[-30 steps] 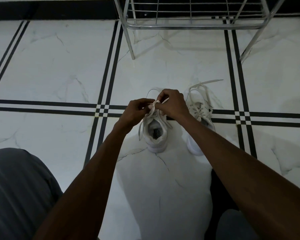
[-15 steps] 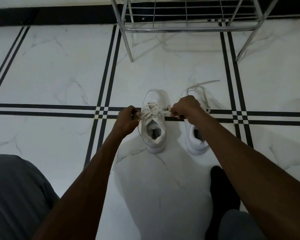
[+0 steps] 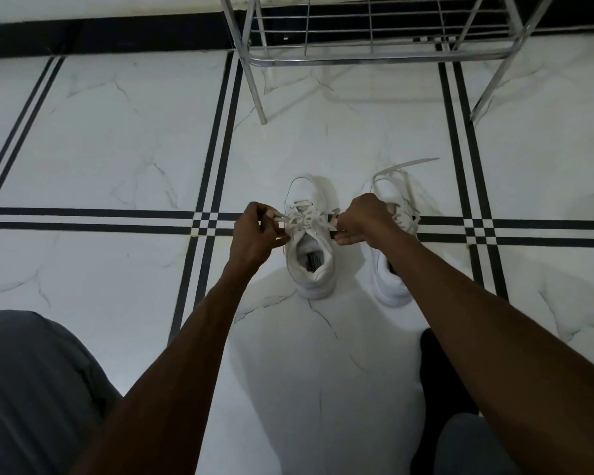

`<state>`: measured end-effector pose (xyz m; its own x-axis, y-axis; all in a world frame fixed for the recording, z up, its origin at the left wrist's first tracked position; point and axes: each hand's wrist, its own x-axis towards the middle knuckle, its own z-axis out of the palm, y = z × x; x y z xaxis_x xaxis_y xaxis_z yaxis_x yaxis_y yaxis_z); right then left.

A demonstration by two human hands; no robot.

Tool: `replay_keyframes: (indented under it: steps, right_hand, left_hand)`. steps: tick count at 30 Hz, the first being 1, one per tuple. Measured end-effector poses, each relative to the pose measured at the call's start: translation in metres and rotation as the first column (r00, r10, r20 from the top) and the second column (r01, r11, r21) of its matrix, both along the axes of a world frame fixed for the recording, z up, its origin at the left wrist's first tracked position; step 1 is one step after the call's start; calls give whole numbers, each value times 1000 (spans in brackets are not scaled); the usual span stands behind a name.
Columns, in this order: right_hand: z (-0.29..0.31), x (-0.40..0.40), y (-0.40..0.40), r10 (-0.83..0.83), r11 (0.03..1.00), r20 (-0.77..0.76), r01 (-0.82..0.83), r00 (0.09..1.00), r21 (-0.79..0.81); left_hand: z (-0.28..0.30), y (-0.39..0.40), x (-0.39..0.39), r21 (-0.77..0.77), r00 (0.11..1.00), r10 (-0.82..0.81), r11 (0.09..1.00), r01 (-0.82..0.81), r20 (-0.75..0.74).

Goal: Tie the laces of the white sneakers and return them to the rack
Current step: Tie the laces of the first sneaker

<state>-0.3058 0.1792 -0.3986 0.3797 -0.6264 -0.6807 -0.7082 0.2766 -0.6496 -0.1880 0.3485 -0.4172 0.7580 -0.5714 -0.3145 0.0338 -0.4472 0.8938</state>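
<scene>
Both hands are now sitting apart on either side of the shoe, where a second ago they were bunched together over its tongue; the lace is being drawn out sideways between them. Left hand fingers are pinching one end of the lace, closed tight on it just left of the eyelets. Right hand is curling shut around the other end, gripping it at the shoe's right edge, so the knot is being cinched at frame centre.

Beneath them the left sneaker is standing on the marble floor, heel toward the person, its opening showing only an insole label. Just beside it, partly behind the right forearm, the right sneaker is lying with its loose lace trailing up and to the right, plainly untied.

As I judge it, the job is hardly a third done: the first shoe's knot is only tightening, with no finished bow that I can make out, the second is untouched, and both are waiting to go back.

At the top of the frame the metal rack is showing its lowest shelf, and nothing is sitting on the part visible.
</scene>
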Motion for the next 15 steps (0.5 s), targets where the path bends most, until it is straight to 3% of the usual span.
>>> replay_keyframes:
  steps: [10, 15]
  right_hand:
    - [0, -2, -7, 66, 995, 23, -68, 998, 67]
    - [3, -8, -2, 44, 994, 97, -53, 994, 95]
  left_hand:
    - [-1, 3, 1, -9, 999, 13, 1000, -13, 36]
    - [1, 1, 5, -109, 992, 56, 992, -68, -109]
